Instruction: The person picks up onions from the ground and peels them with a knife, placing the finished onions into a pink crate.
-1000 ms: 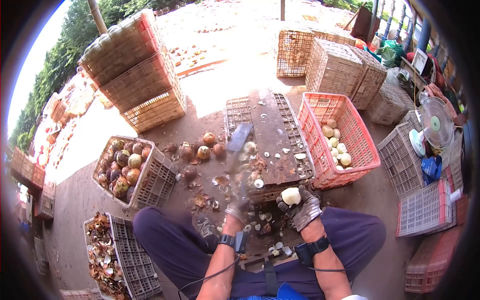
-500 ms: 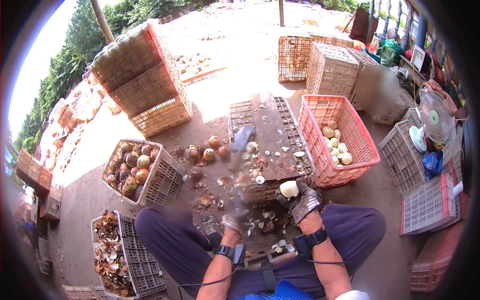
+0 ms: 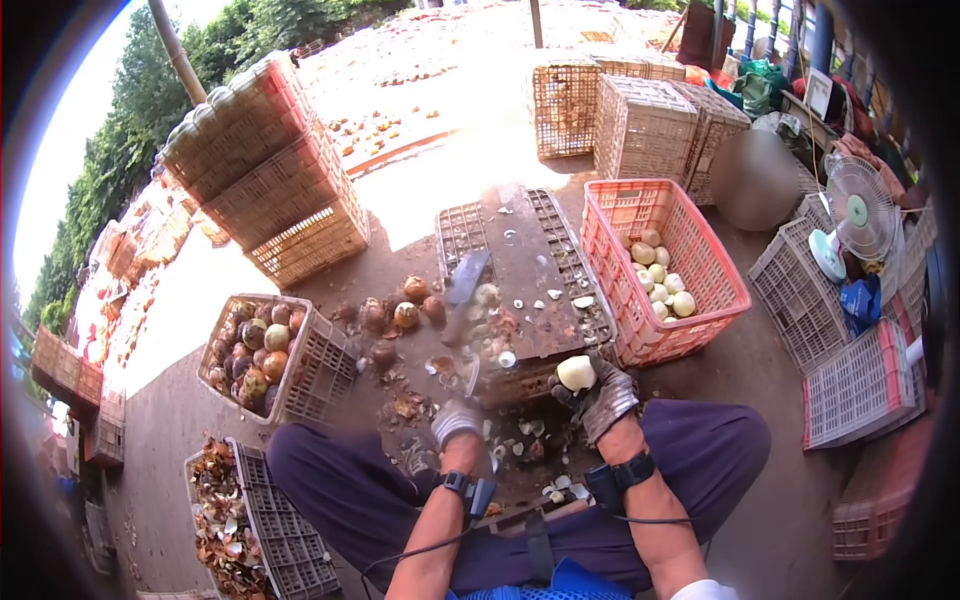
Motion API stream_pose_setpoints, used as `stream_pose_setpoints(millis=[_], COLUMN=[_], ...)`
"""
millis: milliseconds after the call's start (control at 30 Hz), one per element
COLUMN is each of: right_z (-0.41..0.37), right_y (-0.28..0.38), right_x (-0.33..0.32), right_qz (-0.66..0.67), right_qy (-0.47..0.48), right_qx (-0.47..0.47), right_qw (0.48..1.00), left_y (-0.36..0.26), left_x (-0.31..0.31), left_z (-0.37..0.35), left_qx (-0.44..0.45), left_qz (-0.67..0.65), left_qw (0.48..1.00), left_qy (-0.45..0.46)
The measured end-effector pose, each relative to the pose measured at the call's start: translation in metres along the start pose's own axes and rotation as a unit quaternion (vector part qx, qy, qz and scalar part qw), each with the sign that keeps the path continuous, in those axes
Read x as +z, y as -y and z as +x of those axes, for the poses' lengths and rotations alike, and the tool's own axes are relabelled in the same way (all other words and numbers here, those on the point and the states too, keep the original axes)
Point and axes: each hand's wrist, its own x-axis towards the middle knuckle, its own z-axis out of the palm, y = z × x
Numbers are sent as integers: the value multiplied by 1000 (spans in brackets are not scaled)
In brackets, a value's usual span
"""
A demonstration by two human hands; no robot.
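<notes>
My gloved right hand is closed around a pale peeled onion, its white top showing between thumb and fingers. It is just in front of the board's near edge. My left hand, in a striped glove, is curled above the ground between my knees. Motion blurs its fingers, and I cannot make out what they grip. A thin pale curved strip shows just above it. A broad-bladed knife rests along the left side of the dark board, apart from both hands. White peel pieces lie below.
A red crate holding peeled onions is right of the board. At left are a crate of unpeeled onions and a crate of brown skins. Loose onions lie between. Tall stacked crates and a fan are farther off.
The view has shifted slightly, so the surroundings appear farther left. My left hand has moved slightly up and left. My right hand still holds the peeled onion in nearly the same place.
</notes>
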Motion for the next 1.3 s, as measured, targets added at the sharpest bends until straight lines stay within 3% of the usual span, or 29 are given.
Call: stream_pose_setpoints(millis=[67, 100, 167, 300, 367, 433, 500, 567, 600, 667, 700, 800, 900, 1033, 1167, 1233, 1300], right_z=[7, 9, 7, 3, -1, 7, 6, 12, 13, 16, 16, 17, 24, 9, 22, 21, 14], right_y=[2, 2, 3, 3, 6, 4, 5, 5, 6, 11, 14, 22, 34, 46, 46, 50, 52], right_x=[-9, -13, -5, 6, 13, 6, 5, -6, -12, -16, -21, -25, -18, 9, -5, -4, -5], right_qz=[1, 2, 2, -1, 20, 31, 28, 21, 12, 14, 19, 24, 58, 29, 27, 47, 89], right_qy=[17, 25, -5, -22, -27, -38, -25, -23, -24, -27, -32, -42, 5, -15, -31, -35, -59], right_qx=[1, 2, -6, -21, -16, -28, -22, -26, -40, -49, -56, -102, -97, -123, -140, -127, -99], right_qw=[1000, 1000, 1000, 1000, 999, 998, 999, 999, 999, 998, 998, 994, 994, 992, 989, 990, 989], left_y=[-10, 1, -29, -58, -34, -40, -12, 10, -10, -18, -37, -57, -64, -56, -73, -82, -87], left_x=[-14, 4, -37, -81, -56, -65, -27, 0, -16, -25, -54, -96, -129, -113, -103, -102, -102], left_z=[-12, -23, -65, -68, -29, -4, 17, -3, 7, 12, -9, -38, -56, -36, -32, -42, -57], left_qx=[-3, 80, 19, 58, 138, 155, 207, 17, 6, 116, 123, 12, 23, 115, 60, 73, 77], left_qz=[49, 85, -19, -23, 89, 154, 159, -38, 1, 106, 135, 114, 16, 33, 57, -127, -302], left_qw=[997, 991, 1000, 998, 986, 970, 960, 991, 971, 946, 925, 937, 964, 977, 968, 966, 933], left_qy=[55, 63, -5, 0, 37, 105, 102, 130, 239, 282, 334, 330, 265, 177, 239, 212, 179])
